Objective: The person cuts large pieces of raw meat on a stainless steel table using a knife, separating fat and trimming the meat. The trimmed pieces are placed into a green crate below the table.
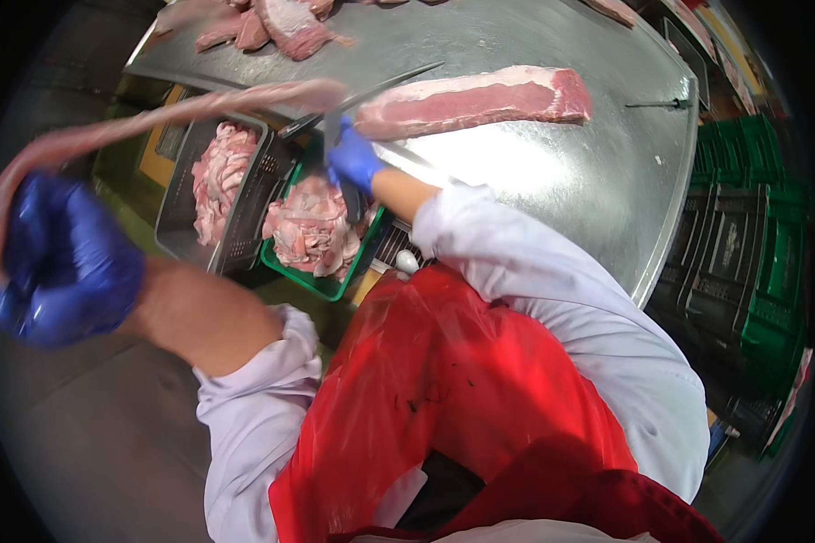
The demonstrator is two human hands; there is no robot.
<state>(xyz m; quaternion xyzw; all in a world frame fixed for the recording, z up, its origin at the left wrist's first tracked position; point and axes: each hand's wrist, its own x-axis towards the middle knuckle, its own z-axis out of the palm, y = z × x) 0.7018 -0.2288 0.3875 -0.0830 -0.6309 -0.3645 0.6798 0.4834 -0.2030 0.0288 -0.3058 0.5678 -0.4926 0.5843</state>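
My left hand (68, 262), in a blue glove, is raised at the far left with its fingers closed on a long pale pink meat strip (167, 113). The strip stretches to the right, its far end near the table's edge and slightly blurred. My right hand (355, 161), also gloved in blue, grips a knife (332, 131) whose blade points away from me, close to the strip's far end. Beyond that hand, a large boneless loin of meat (480, 104) with a pale fat edge lies on the table. A sharpening steel (380, 89) with a dark handle rests between loin and strip.
The metal table (607, 172) spans the upper right, with more meat pieces (285, 27) at its far left. Below its near edge stand a grey crate (177, 213) and a green crate (333, 288), both holding meat trimmings. Black and green crates (743, 244) are stacked at right.
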